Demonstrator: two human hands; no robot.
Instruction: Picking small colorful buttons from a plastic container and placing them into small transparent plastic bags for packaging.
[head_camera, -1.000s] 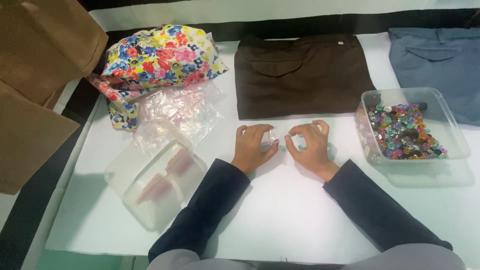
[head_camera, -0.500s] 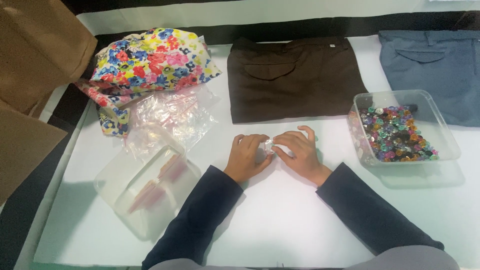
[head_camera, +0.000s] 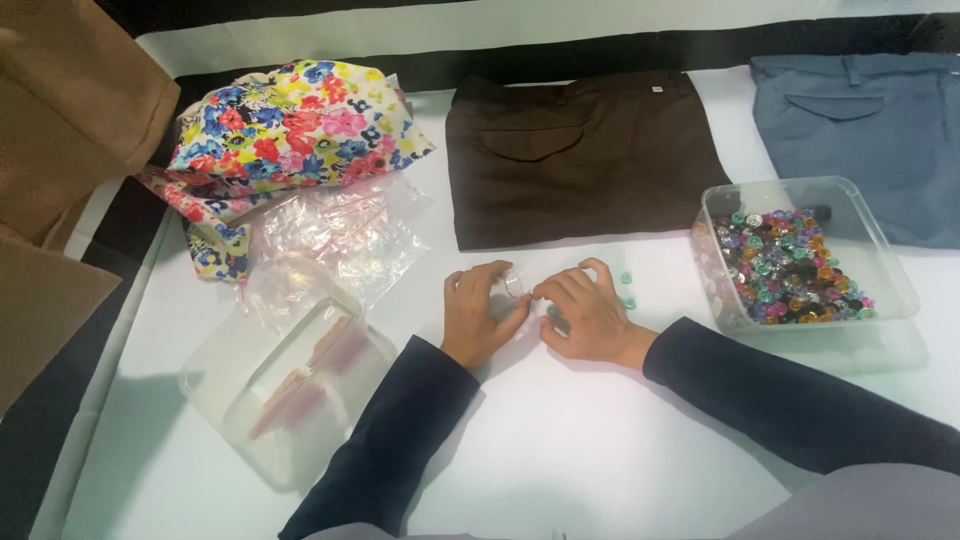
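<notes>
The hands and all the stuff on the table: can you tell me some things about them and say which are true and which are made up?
1. Both hands, left hand and right hand, pinch a small clear bag. True.
2. The clear tub holds colourful buttons. True.
3. The brown trousers lie inside the tub. False: they lie flat beside it.
4. The flowery cloth is under the hands. False: it lies far off.

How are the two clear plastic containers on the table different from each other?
The right container is filled with mixed coloured buttons; the left container holds only a few pinkish pieces. The right one sits square to the table edge; the left one lies turned at an angle, beside crumpled clear bags. Both are transparent and rectangular.
</notes>
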